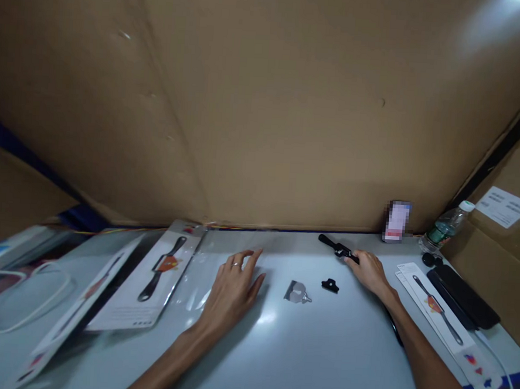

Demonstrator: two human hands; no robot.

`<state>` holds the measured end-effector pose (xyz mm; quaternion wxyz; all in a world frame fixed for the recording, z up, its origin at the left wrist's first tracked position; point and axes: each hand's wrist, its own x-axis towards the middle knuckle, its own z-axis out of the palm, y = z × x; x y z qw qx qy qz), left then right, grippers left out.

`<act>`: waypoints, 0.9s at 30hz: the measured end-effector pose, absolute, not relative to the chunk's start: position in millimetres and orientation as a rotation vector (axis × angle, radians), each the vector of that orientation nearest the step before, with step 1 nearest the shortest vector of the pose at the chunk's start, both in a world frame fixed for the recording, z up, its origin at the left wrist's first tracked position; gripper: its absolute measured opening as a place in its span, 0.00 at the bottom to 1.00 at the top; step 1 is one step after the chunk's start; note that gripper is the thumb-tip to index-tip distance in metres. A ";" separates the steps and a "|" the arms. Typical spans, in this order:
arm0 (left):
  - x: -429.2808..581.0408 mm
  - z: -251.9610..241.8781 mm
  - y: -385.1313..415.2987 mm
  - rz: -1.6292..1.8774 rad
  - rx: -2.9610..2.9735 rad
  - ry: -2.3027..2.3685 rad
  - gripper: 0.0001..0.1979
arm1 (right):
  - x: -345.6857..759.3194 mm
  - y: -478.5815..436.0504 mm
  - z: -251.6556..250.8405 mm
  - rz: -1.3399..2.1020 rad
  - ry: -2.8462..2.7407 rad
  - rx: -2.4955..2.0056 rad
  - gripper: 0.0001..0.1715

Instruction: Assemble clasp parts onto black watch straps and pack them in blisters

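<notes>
My right hand (370, 271) grips one handle of a black spokeshave (339, 249), whose other handle points to the back left. Empty and open, my left hand (232, 281) has its fingers stretched out above the table, beside clear plastic wrapping (195, 284). Between my hands lie a flat metal blade (296, 292), with a small piece at its right end, and a black cap plate (330, 285) with a hole in it. My fingers hide part of the spokeshave's near handle.
Printed spokeshave packages (149, 281) lie on the left, near a white cable (27, 321). On the right are printed cards (438, 311), a black case (463, 295), a water bottle (445, 229) and a propped phone (396, 221). A cardboard wall (265, 112) stands behind the table.
</notes>
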<state>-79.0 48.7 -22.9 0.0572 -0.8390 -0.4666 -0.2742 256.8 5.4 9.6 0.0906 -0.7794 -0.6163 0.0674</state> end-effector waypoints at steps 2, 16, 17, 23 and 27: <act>-80.7 -24.9 50.0 -0.730 -2.494 -1.473 0.24 | 262.1 7.4 5.9 0.215 -1.809 -2.356 0.16; -81.1 -19.6 53.2 -0.267 -2.444 -1.804 0.30 | 256.6 0.4 8.6 0.049 -1.982 -2.431 0.12; -81.1 -17.3 53.8 -0.253 -2.437 -1.824 0.29 | 255.1 0.3 8.0 0.035 -1.994 -2.430 0.12; -81.0 -8.7 58.0 -0.232 -2.340 -1.934 0.24 | 248.5 -0.3 7.5 0.026 -2.021 -2.445 0.15; -80.2 -8.2 59.9 -0.240 -2.347 -1.963 0.23 | 251.0 1.4 4.8 0.121 -2.019 -2.450 0.15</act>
